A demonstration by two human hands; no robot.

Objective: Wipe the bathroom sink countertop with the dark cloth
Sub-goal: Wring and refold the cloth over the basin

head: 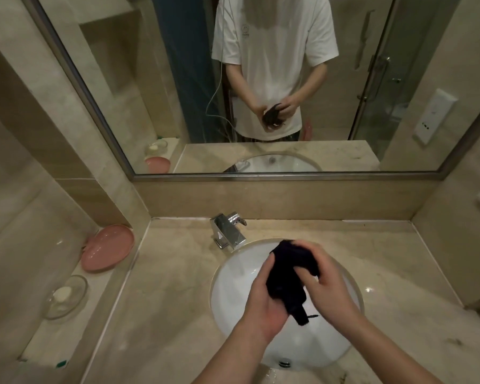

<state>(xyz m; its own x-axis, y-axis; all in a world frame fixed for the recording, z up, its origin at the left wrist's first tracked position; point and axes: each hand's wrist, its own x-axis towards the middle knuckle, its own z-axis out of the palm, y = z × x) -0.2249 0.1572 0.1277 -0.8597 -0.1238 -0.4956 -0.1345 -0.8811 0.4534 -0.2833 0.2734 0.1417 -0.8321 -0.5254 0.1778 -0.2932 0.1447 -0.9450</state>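
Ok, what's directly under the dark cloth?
The white sink basin; both hands hold the dark cloth above it. The drain is hidden behind cloth and hands.

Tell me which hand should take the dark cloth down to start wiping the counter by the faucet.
Probably the left hand: both hands grip the dark cloth over the basin, but the faucet stands on the left hand's side, so the right hand would have to cross over.
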